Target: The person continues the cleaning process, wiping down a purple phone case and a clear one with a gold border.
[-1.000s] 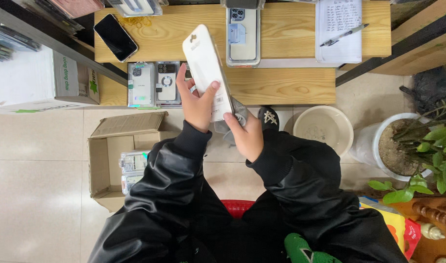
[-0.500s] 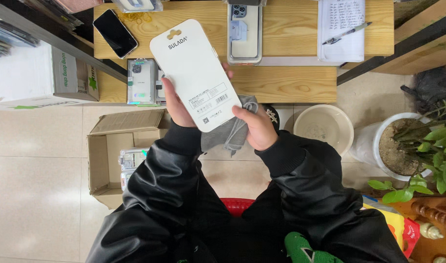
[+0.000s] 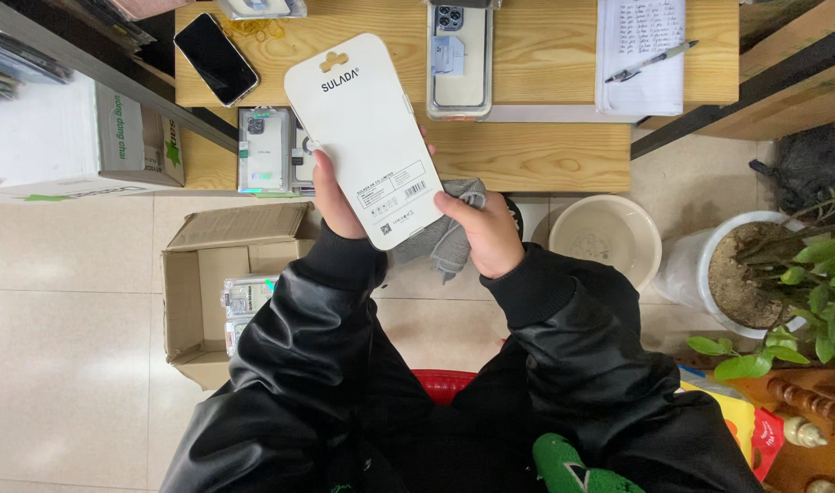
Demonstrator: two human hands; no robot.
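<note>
The left hand [image 3: 337, 203] holds a flat white retail package [image 3: 365, 137] upright over the near edge of the wooden counter [image 3: 545, 155], its plain back turned toward the camera. The left fingers are mostly hidden behind the card, with only the thumb showing along its left lower edge, so it reads as a pinch across the bottom corner. The right hand [image 3: 486, 233] closes thumb and fingers on the package's lower right corner while also bunching a grey cloth [image 3: 449, 228] against the palm.

The package looks light and fairly stiff, a thin card sleeve with rounded corners and a hang slot at the top (likely smooth enough to slip if held loosely). It would bend if squeezed across the middle, so the lower corners and long edges seem the sounder places to take hold.

On the counter, a black phone [image 3: 215, 57] lies near the far left corner, a clear phone case [image 3: 459, 59] sits toward the far middle, and a notepad with a pen [image 3: 644, 55] lies toward the far right. Two small packaged cases [image 3: 264, 151] rest by the near left edge. On the floor below stand an open cardboard box [image 3: 226, 283], a beige basin [image 3: 605, 239] and a potted plant [image 3: 755, 274].
</note>
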